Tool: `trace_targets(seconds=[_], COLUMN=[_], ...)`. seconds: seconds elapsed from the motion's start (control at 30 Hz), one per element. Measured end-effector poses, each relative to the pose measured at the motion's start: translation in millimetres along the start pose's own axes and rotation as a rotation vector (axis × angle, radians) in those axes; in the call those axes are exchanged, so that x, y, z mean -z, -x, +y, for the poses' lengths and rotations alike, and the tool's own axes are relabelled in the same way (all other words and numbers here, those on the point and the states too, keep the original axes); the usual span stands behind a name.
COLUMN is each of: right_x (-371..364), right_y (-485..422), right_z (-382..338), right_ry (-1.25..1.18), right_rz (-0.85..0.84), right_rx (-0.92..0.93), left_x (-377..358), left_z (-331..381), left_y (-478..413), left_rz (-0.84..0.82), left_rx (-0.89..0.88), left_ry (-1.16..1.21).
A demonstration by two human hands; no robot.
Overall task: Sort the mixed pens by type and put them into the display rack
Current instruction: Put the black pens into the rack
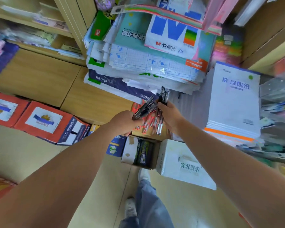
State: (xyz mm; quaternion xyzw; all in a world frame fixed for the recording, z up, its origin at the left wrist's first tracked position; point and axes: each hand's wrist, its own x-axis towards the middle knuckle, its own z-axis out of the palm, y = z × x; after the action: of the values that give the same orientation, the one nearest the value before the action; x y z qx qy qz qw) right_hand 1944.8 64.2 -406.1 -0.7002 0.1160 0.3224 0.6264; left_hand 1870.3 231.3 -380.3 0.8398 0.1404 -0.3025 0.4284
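Note:
My left hand (123, 121) grips a bundle of black clear-barrelled pens (144, 109) that fans up and to the right. My right hand (169, 116) holds a few more black pens (164, 95), their tops sticking up past my fingers and other barrels hanging below the hand. The two hands are close together in the middle of the view, the bundles nearly touching. The clear display rack (276, 102) with pens in it shows blurred at the right edge.
Stacks of paper packs (148, 51) and a pile of white notepads (234, 102) lie ahead. Red cartons (43, 122) line the left. An open white box (143, 153) with dark packets sits below my hands. Wooden shelves fill the upper left. My legs stand on the floor.

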Motion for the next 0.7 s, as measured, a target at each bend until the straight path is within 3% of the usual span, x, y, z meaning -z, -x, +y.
trace_targets(seconds=[0.33,0.7], right_x=[73,265], right_y=[92,171], right_z=[7,-8], right_ry=[0.011,0.022], right_rz=[0.222,0.479], right_rx=[0.079,0.096], left_x=[-58,-170], left_z=[68,231], left_y=[42,39], left_rz=[0.085,0.066], left_rx=[-0.089,-0.216], left_ry=[-0.232,-0.286])
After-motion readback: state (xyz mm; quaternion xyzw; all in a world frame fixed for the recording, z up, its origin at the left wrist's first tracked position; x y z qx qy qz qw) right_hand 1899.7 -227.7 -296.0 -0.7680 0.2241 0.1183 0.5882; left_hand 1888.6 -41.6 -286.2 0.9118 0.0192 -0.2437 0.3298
